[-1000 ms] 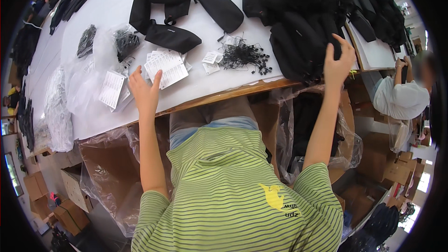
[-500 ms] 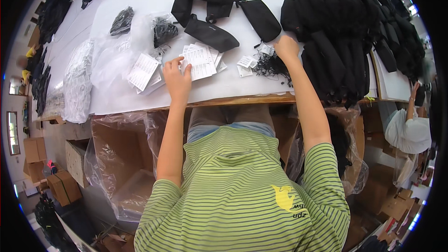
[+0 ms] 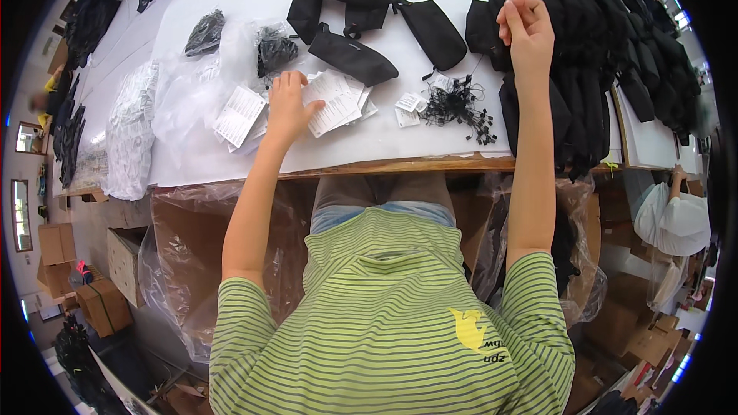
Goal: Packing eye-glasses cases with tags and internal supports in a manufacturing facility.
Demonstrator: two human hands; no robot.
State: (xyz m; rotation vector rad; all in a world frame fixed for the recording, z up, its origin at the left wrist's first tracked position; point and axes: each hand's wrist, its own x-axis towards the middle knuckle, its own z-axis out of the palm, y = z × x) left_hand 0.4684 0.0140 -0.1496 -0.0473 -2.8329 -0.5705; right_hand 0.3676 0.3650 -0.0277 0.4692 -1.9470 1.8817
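Left hand [image 3: 288,107] lies flat, fingers spread, on paper tags [image 3: 332,98]; right hand [image 3: 526,27], at two o'clock, pinches a thin black loop; best drawn out gently.

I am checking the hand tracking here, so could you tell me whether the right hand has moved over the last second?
Yes. The right hand has gone from the table's near edge up and away, and now hangs over the stacked black pouches, fingers pinched.

black pouches [image 3: 584,46], white tags [image 3: 334,100], green-striped shirt [image 3: 384,323]

clear plastic bags [image 3: 165,119] lie left on the white table [image 3: 430,138]; cardboard boxes [image 3: 58,250] below.
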